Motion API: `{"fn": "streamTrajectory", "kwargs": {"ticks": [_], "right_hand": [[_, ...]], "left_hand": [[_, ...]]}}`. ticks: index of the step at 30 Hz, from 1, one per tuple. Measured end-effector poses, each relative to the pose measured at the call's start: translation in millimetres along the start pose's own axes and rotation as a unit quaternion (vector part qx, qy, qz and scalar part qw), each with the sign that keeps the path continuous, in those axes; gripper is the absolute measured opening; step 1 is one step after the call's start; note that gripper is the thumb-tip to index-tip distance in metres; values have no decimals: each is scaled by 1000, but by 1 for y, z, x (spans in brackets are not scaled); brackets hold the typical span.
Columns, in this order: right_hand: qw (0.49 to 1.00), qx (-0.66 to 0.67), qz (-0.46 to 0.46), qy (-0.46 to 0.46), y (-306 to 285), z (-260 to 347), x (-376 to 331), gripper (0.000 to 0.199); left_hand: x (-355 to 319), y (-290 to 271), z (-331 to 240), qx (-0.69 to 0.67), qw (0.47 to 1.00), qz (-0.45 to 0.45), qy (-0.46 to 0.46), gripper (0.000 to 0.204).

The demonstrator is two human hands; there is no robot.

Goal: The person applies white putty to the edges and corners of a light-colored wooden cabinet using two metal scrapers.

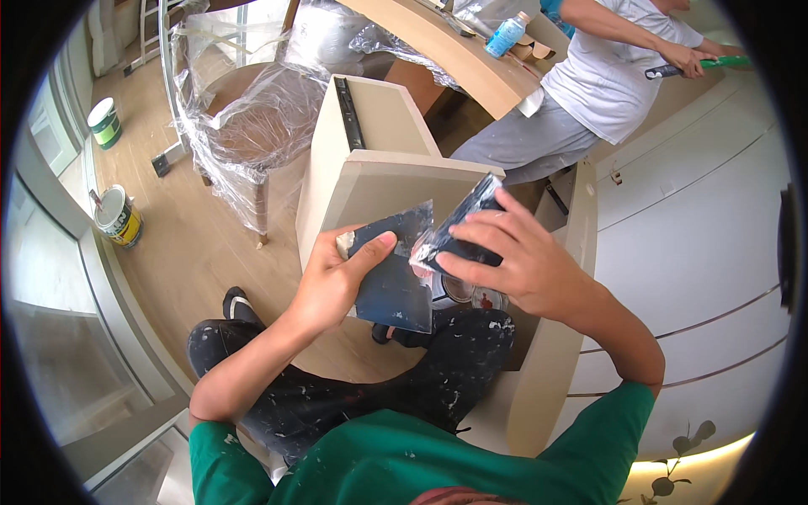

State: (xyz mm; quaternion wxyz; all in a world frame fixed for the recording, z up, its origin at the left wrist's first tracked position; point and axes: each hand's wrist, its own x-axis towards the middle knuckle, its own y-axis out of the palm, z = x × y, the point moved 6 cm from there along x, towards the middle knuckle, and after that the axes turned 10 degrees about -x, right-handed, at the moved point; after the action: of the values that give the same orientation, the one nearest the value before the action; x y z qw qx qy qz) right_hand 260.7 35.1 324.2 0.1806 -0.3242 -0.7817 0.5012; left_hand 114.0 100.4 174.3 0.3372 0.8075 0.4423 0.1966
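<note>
My left hand [330, 279] grips a wide dark blue putty knife [394, 293], thumb laid on its face and a little pale filler near its edge. In my right hand [539, 268] is a second dark putty knife [475, 200], tilted, with white filler smeared along its edge. The two blades meet or nearly meet in front of my chest; I cannot tell if they touch. Just beyond them stands a beige drawer [412, 177] with a black slide rail [347, 114]. Below my right hand, partly hidden, are an open tin [457, 289] and a small round container [488, 299].
A person [602, 80] at the upper right holds a green tool [724, 62]. Beyond the drawer, a curved tabletop [438, 46] bears a blue bottle [507, 35]. Plastic sheeting [219, 126] covers a chair. Paint cans [120, 220] and a ladder [171, 80] stand left.
</note>
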Motion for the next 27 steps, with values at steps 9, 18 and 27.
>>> {"fn": "streamTrajectory", "kwargs": {"ticks": [9, 18, 27], "right_hand": [[991, 19, -128, -20, 10, 12, -9, 34], [976, 38, -212, 29, 20, 5, -23, 35], [916, 237, -300, 125, 46, -5, -39, 51]], "left_hand": [[-7, 2, 3, -201, 975, 0, -100, 34], [-1, -3, 12, -222, 969, -12, -103, 33], [-1, 1, -1, -207, 976, -53, 34, 39]]}}
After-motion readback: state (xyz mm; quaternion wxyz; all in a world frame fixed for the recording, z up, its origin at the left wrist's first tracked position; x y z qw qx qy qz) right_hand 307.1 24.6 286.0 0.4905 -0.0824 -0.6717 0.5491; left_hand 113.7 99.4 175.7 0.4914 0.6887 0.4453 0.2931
